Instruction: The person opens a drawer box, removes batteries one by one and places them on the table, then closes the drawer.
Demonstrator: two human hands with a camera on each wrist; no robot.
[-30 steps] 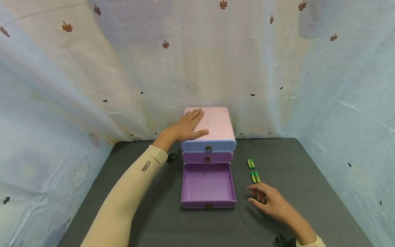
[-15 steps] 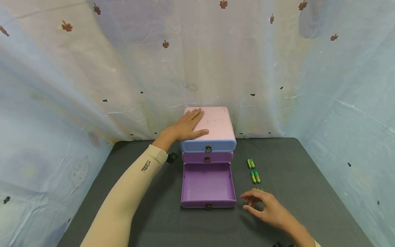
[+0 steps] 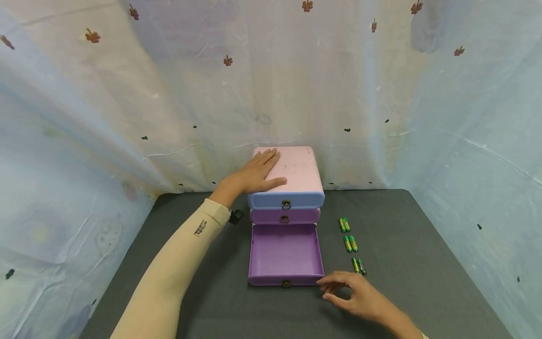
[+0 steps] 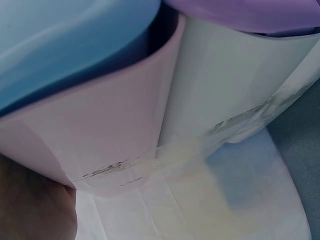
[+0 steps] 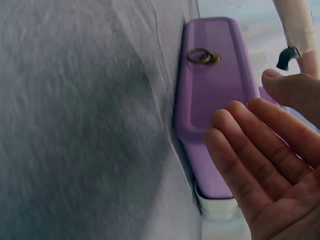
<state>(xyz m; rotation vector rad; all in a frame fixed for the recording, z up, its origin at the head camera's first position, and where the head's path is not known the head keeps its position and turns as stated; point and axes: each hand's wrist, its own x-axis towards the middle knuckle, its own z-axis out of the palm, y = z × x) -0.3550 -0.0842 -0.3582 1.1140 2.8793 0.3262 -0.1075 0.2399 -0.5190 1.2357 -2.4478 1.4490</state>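
Observation:
A small drawer chest (image 3: 296, 169) with a pink top stands at the table's back. Its bottom purple drawer (image 3: 286, 252) is pulled out, and nothing lies inside. The blue top drawer (image 3: 267, 201) and purple middle drawer (image 3: 264, 216) are pushed in. My left hand (image 3: 258, 173) rests on the pink top with fingers spread. In the left wrist view the chest's side (image 4: 110, 125) fills much of the frame. My right hand (image 3: 353, 294) hovers at the open drawer's front right corner, fingers loosely bent and holding nothing. The right wrist view shows the drawer's ring pull (image 5: 202, 56) beyond the fingers.
Three pairs of green batteries lie right of the chest: a back pair (image 3: 344, 224), a middle pair (image 3: 350, 244) and a front pair (image 3: 359, 266). A dark grey cloth (image 3: 406, 245) covers the table. A pale patterned curtain (image 3: 288, 94) hangs behind and at both sides.
My right hand has moved left and toward me, from beside the batteries to the open drawer's front corner. The front battery pair has come into view. My left hand has stayed still.

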